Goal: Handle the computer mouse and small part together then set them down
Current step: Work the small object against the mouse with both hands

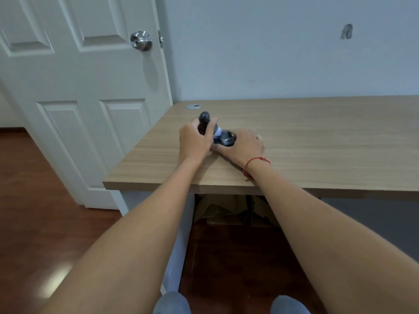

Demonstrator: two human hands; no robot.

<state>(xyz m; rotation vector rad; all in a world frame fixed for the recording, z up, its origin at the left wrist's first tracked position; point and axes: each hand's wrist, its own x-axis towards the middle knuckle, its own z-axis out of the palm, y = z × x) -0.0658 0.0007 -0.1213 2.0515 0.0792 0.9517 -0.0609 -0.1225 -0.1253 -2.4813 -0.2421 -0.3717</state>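
Both my arms reach forward over the near edge of the wooden desk (317, 132), and my hands meet near its left end.

My left hand (195, 141) is wrapped around a dark object with a rounded grey top (204, 116) that sticks up above my knuckles. The fingers (212, 126) are curled closed around its body. I take this to be the computer mouse, held on end, though most of it is hidden in my grip and I cannot confirm the shape. A pale bluish-white patch (218, 133) shows just beside it, between my two hands; I cannot tell what it belongs to.

My right hand (246, 143) lies low on the desk, palm down, with a red string bracelet (255, 163) at the wrist. It closes on a small black part (227, 139) bearing white lettering I cannot read in full. The thumb runs under or alongside the part; the other fingers are hidden behind the hand, so I cannot tell how tightly they hold.

The black part and the dark object touch or nearly touch between my hands.

Further back on the desk, a round metal cable grommet (193, 106) sits near the rear left corner. A white panelled door (79, 87) with a silver knob (141, 40) stands to the left.
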